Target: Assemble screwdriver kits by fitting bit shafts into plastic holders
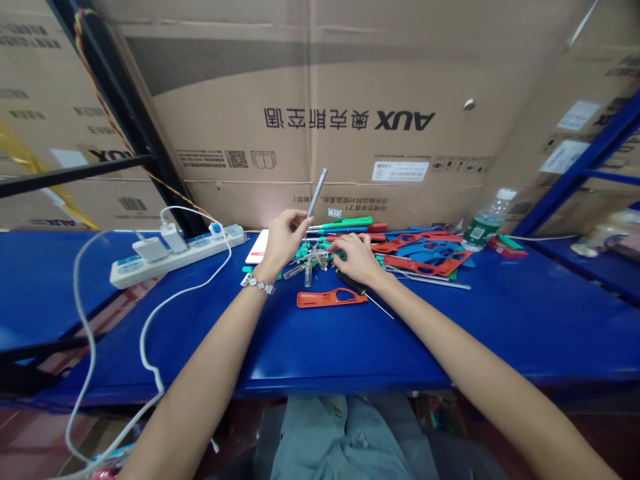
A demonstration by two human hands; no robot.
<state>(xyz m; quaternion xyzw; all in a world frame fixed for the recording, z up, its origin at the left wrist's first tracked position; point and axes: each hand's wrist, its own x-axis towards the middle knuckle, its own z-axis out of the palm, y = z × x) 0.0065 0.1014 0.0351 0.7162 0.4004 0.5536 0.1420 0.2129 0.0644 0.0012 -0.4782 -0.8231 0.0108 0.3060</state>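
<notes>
My left hand (283, 241) is closed around a slim grey metal rod (317, 192), which points up and slightly right. Low over a heap of small parts, my right hand (357, 256) has its fingers bent down; whether they grip anything is hidden. Small clear and metallic pieces (308, 272) lie between the hands. Beneath the right hand is a screwdriver (377, 303) with a black and yellow handle. An orange flat plastic piece (330, 299) with an oval hole lies in front. Behind the hands are green-handled tools (350, 222).
Red and blue plastic pieces (430, 252) are piled at the right, by a water bottle (487, 223). On the left, a white power strip (175, 257) has a looping white cable (150, 320). Large cardboard boxes (340, 80) stand behind the blue table (320, 353).
</notes>
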